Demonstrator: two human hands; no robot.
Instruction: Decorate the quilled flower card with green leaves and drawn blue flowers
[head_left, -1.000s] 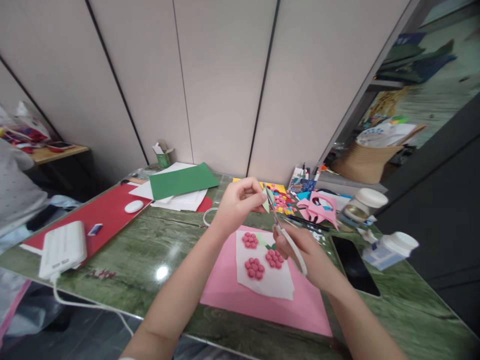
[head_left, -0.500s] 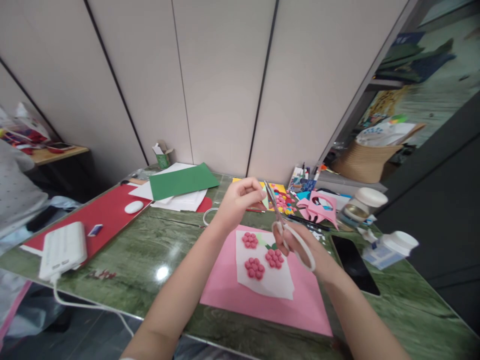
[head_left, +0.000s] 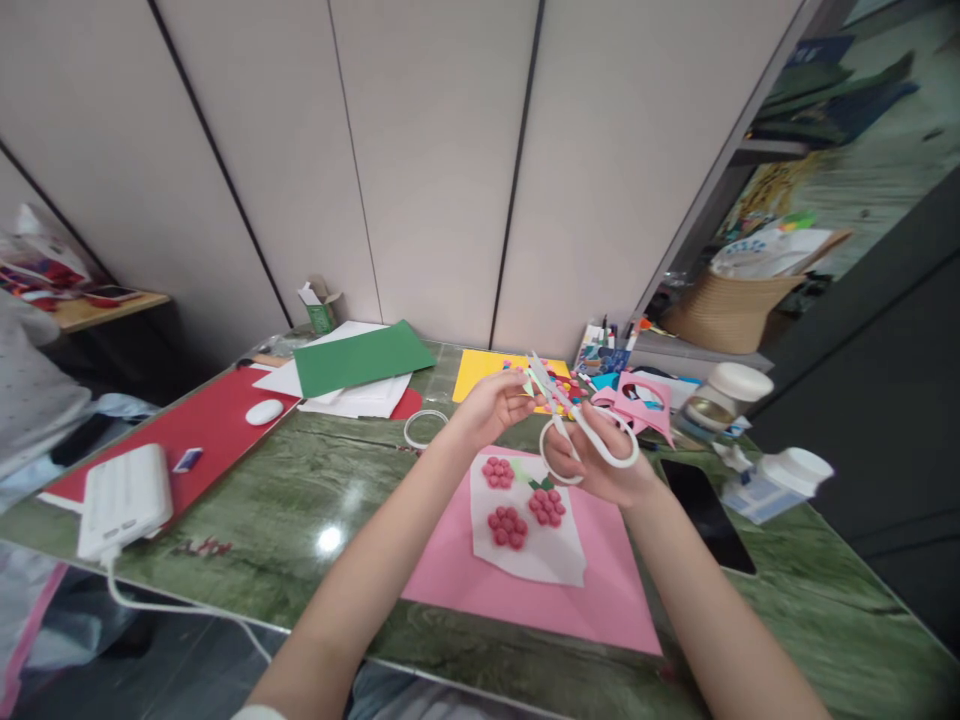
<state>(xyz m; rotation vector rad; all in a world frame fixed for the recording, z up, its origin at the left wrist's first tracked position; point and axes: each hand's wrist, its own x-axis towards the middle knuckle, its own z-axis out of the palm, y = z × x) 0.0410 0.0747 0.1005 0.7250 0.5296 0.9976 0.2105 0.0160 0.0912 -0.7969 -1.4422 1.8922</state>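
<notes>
My right hand [head_left: 604, 462] has its fingers in the white handles of a pair of scissors [head_left: 583, 425], whose blades point away from me and are slightly apart. Pinched in my left hand [head_left: 495, 405] is a small light green paper piece [head_left: 528, 388], close beside the blades. Below my hands, a white paper sheet [head_left: 525, 555] lies on a pink sheet [head_left: 600, 612]. Three flower-like clusters of pink balls [head_left: 507, 527] are on the white paper. Dark green paper leaves [head_left: 541, 484] sit by the right cluster, and pale green ones [head_left: 519, 471] by the upper one.
Behind my hands lies yellow paper [head_left: 471, 372] with small colourful pieces. To the right are pink paper scraps [head_left: 637, 405], a phone [head_left: 705, 515] and two white-lidded jars [head_left: 780, 485]. Green paper [head_left: 364, 358], a red sheet [head_left: 225, 440] and a white power bank [head_left: 126, 500] are left.
The scissors have turned flatter and their handles have spread apart. My right hand has moved up a little, and my left hand has shifted slightly down and right, its lower fingers loosened.
</notes>
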